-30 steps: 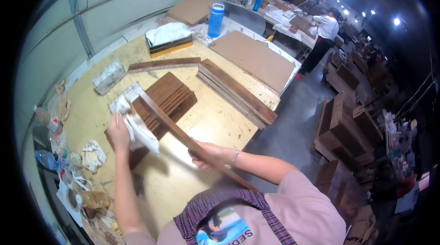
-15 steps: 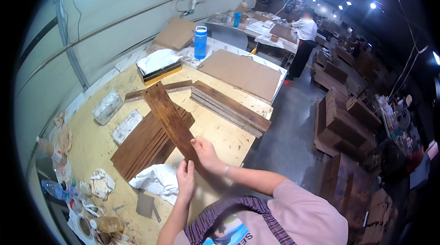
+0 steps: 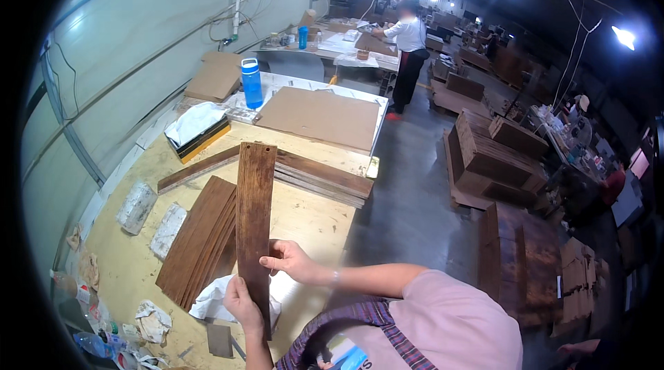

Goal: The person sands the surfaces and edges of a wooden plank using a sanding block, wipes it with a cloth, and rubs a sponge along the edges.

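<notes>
A long brown wooden board with two small holes at its far end is held up over the table. My left hand grips its left edge near the lower end. Higher up, my right hand pinches the right edge, thumb on the face. Left of the board lies a fanned stack of brown boards. A crumpled white cloth shows partly behind the held board. Beyond it, a stack of boards with pale edges rests crosswise, along with a single strip.
Two whitish wrapped blocks sit at the table's left. Farther off are a box with white cloth, a blue bottle and flat cardboard. Bottles crowd the lower left. Another person stands at a far table.
The held board has swung from a leftward slant to nearly straight away from me. Both hands still hold it, and the view has turned to the right.
</notes>
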Demonstrator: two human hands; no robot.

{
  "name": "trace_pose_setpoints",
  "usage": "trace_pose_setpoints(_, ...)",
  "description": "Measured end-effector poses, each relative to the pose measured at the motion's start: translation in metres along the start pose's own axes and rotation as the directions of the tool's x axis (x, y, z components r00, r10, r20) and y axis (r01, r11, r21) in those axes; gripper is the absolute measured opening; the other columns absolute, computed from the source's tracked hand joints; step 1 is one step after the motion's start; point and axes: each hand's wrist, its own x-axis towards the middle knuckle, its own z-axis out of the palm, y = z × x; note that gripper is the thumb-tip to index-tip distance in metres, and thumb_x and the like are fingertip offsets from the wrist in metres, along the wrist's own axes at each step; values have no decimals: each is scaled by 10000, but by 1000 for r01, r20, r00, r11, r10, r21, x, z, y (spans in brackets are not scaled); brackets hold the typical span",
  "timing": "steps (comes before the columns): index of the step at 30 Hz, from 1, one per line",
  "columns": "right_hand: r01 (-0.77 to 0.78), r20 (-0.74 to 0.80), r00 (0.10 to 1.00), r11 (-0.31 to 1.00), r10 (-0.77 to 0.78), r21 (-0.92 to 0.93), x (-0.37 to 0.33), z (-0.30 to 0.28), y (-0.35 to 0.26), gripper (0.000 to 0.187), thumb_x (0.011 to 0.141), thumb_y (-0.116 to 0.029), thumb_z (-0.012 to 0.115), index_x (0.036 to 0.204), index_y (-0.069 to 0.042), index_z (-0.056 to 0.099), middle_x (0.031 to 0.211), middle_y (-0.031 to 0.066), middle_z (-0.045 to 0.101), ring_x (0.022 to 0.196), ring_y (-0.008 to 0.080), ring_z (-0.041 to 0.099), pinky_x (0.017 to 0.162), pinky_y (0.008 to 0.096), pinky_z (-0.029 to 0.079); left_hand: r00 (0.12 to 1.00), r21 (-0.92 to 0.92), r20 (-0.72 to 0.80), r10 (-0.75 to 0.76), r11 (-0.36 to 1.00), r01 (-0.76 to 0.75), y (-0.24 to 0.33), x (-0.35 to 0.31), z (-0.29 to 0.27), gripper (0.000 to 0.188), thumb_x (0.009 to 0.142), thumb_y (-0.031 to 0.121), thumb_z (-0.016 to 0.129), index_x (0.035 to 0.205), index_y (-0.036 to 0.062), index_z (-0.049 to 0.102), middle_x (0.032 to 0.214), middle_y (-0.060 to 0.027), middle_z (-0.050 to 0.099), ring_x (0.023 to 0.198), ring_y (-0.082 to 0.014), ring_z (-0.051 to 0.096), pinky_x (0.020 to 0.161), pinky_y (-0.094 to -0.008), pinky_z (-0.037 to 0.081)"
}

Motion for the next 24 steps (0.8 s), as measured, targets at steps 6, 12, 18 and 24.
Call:
trace_pose_setpoints(6, 364, 346, 930, 462, -127, -808, -26, -9, -48, 246, 804, -238, 721, 890, -38, 606, 736, 129, 600, 714, 352, 616, 628, 432, 483, 962, 519, 85, 260, 812, -266, 26, 29, -25, 197, 928, 144, 579, 862, -19, 669, 721, -137, 633, 632, -246, 606, 595, -348, 459)
trace_pose_setpoints(12, 507, 520, 841, -117, -149, -854, -31, -17, -81, 838, 538, -203, 859, 1310, -108, 549, 1271, 135, 531, 1177, 319, 523, 1005, 493, 409, 858, 720, 485, 166, 481, -500, 66, 37, -9, 244, 859, 285, 651, 729, 81, 684, 700, -97, 656, 660, -304, 642, 593, -412, 497)
trace_pose_setpoints(18, 470, 443, 880, 178, -172, -864, -46, -52, -44, 721, 561, -180, 827, 1233, -50, 600, 1055, 143, 644, 922, 312, 637, 793, 374, 530, 758, 674, 635, 149, 372, -638, 65, 38, 1, 130, 804, 245, 706, 774, 120, 687, 797, -55, 679, 781, -257, 656, 659, -395, 506)
trace_pose_setpoints(24, 359, 306, 924, 248, -229, -900, -60, -82, -30, 621, 582, -179, 792, 1166, -34, 641, 1024, 146, 653, 918, 318, 639, 791, 393, 531, 859, 749, 130, 496, 518, -413, 68, 57, -40, 313, 739, 82, 739, 1039, 37, 664, 1090, -108, 642, 1042, -304, 577, 905, -398, 471)
